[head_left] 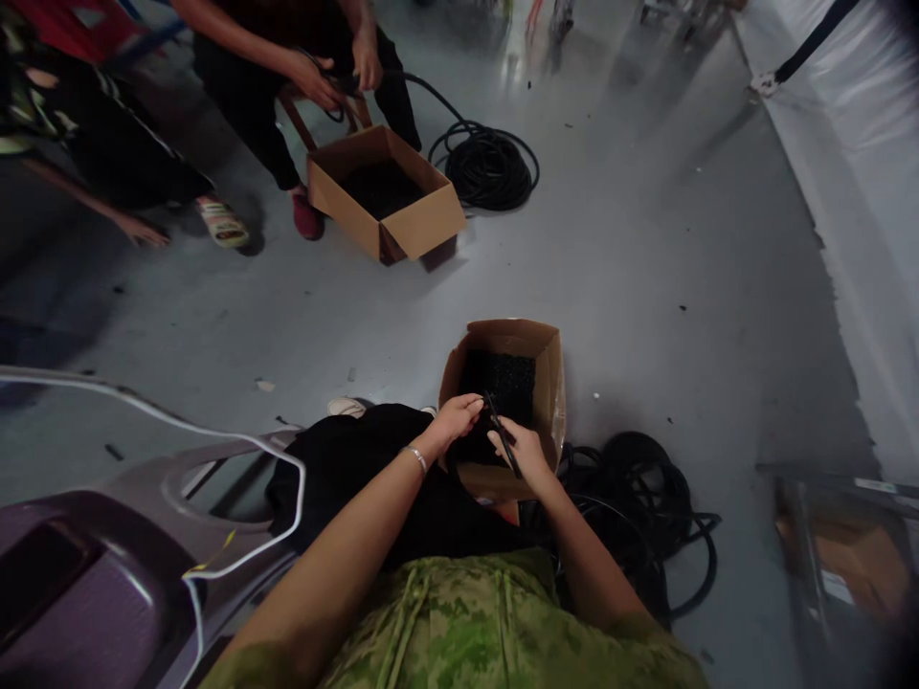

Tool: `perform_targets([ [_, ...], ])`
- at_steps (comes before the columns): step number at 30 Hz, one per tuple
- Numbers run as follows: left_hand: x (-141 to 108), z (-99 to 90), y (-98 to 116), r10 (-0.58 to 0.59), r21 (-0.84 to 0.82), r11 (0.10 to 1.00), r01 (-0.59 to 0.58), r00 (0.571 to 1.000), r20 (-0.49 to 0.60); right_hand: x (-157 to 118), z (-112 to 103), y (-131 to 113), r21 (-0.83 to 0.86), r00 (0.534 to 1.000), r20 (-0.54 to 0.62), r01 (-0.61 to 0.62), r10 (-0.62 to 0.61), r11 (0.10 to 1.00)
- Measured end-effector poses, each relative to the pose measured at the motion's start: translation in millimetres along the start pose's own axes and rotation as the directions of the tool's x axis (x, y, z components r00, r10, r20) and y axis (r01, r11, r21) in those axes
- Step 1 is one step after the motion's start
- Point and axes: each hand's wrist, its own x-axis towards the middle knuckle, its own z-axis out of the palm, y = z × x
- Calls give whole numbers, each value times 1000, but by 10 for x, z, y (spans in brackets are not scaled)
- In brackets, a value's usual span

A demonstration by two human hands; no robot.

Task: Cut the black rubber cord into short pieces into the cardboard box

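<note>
In the head view my left hand is above the near cardboard box, its thumb and fingers pinched together. What it pinches is too small and dark to name. My right hand is wrapped round a slim, dark scissors-like tool, whose tip points up and left towards the left fingertips. Whether the tip touches anything there, I cannot tell. Many small black pieces lie in the box under my hands. To the right of the box, black hose or cable lies coiled on the floor.
Across from me a seated person's hands hold a black hose running to another coil. A second cardboard box stands before them. Another person's hand hangs at left. A purple chair and white cable are beside me.
</note>
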Motion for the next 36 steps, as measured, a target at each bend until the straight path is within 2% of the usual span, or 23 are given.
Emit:
perform_targets([
  [12, 19, -34, -43, -4, 44, 999, 5, 1000, -15, -82, 75, 38, -90, 996, -31, 82, -85, 993],
  [23, -15, 0, -35, 45, 103, 994, -41, 998, -35, -160, 189, 47, -17, 996, -70, 57, -58, 998],
  [29, -18, -6, -36, 81, 94, 993, -75, 994, -67, -139, 147, 31, -53, 995, -98, -22, 17, 998],
  [32, -18, -8, -35, 97, 81, 993, -91, 993, -70, -131, 118, 27, 89, 997, -40, -69, 72, 994],
  [36, -2, -11, -35, 126, 48, 991, -123, 990, -62, -124, 72, 42, 401, 987, 127, -138, 94, 906],
])
